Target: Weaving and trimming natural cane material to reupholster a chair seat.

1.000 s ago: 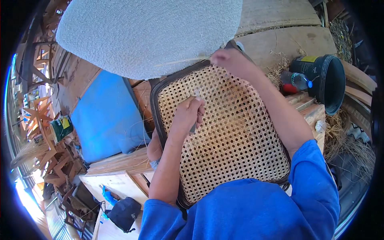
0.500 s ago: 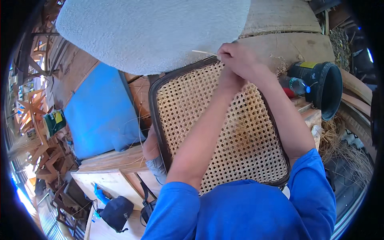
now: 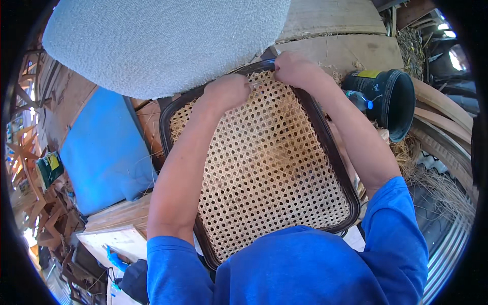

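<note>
A woven cane panel [image 3: 264, 152] fills a dark, rounded wooden frame [image 3: 333, 173] in front of me; a brownish stain marks its right half. Over the panel's top part, my left hand [image 3: 227, 92] is closed in a pinch, with a thin pale cane strand [image 3: 257, 83] running from its fingertips toward the right. My right hand [image 3: 294, 69] is closed at the frame's top right corner; its fingers curl out of sight, so what they hold is hidden. The two hands are a short way apart.
A fluffy pale cushion [image 3: 168, 46] lies beyond the frame. To the left is a blue padded panel [image 3: 107, 152]. On the right, a dark bucket [image 3: 401, 104] lies on its side near a plastic bottle [image 3: 358, 99], with loose fibres [image 3: 437, 183] below. A dark bag [image 3: 134, 279] sits lower left.
My hands were together at the top right of the panel; now they are apart, the left having moved left. The view has shifted, so the surroundings appear further left.
</note>
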`<state>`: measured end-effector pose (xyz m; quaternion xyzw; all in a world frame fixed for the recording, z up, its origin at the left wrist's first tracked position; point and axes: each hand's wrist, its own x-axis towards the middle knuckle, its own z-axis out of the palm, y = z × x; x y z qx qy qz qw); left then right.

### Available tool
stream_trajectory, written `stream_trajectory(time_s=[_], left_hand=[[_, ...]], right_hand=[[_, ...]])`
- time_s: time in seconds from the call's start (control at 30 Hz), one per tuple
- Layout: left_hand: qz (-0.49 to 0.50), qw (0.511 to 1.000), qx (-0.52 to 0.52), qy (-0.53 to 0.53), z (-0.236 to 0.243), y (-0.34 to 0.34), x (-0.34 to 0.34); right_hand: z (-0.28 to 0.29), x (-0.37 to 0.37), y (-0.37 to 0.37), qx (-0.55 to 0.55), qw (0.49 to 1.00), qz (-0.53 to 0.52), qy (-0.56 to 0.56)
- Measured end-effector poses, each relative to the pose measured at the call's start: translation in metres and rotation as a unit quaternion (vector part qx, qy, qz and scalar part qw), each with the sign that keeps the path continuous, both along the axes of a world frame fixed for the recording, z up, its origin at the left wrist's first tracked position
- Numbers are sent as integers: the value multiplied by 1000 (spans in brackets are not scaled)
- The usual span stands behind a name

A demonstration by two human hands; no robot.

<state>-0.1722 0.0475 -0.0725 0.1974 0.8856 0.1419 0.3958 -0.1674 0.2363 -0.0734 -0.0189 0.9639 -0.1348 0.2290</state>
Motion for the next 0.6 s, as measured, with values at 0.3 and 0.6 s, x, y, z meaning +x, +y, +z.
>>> stream_trajectory(time_s=[0.3, 0.6], left_hand=[[-33, 993, -95, 59, 23, 32, -7], [-45, 992, -116, -22, 30, 50, -16]], right_hand=[[32, -15, -8, 34, 978, -46, -201], [34, -17, -3, -22, 972, -83, -220]])
